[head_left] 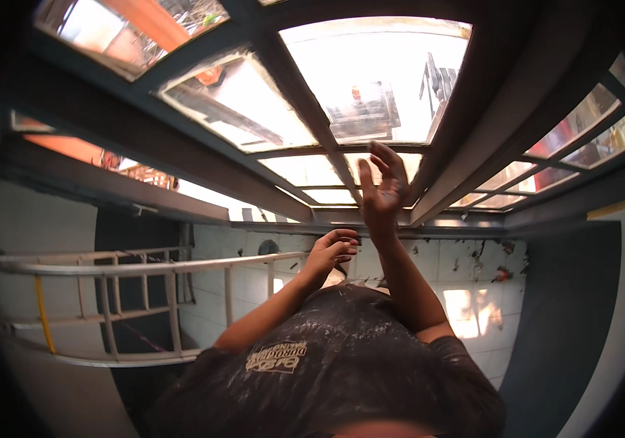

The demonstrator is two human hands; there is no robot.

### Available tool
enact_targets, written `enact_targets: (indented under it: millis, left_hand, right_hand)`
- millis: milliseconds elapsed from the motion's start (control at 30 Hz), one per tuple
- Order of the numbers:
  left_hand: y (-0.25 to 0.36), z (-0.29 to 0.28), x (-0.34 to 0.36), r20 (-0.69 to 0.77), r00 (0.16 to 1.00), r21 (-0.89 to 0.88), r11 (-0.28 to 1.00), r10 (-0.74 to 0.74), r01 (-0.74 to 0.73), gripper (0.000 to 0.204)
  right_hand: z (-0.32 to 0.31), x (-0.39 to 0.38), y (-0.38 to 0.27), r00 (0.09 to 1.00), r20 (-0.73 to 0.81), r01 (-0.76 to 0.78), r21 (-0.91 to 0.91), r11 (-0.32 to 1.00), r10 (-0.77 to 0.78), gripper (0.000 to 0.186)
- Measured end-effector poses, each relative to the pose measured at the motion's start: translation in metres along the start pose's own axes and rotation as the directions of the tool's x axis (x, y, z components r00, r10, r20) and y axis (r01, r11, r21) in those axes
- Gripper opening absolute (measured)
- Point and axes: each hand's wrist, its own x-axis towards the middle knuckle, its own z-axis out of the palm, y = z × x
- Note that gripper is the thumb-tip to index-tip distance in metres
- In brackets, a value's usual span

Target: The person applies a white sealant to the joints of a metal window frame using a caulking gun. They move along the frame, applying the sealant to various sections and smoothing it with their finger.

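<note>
My right hand (384, 191) is raised before a large paned window. Its fingers are apart and slightly bent, with nothing seen between them, and dark smudges mark the palm. Behind it stand the dark bars of the window frame (305, 95); I cannot tell whether the fingers touch the glass. Lower and to the left, my left hand (331, 252) hovers in front of my body, near the bottom rail of the frame. Its fingers are loosely curved and a little apart, and I see no object in it.
An aluminium ladder (144, 269) leans at my left. Light floor tiles (488, 292) hold scattered debris and a sunlit patch. More paned windows (575, 139) continue on the right, above a grey wall (568, 292). Outdoors, a dark bench (363, 117) shows through the glass.
</note>
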Motion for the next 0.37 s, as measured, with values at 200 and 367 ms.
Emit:
enact_targets:
  millis: [200,367]
  left_hand:
    - [0.037,-0.100,-0.003,-0.165,0.985,0.050,0.998,0.056,-0.049,0.035]
    - [0.060,-0.182,0.014,-0.239,0.971,0.160,0.986,-0.008,0.048,0.038]
  right_hand:
    - [0.087,0.011,0.055,0.970,-0.127,0.171,-0.248,0.953,-0.207,0.033]
    - [0.112,0.011,0.085,0.918,-0.210,0.276,-0.273,0.921,-0.338,0.031]
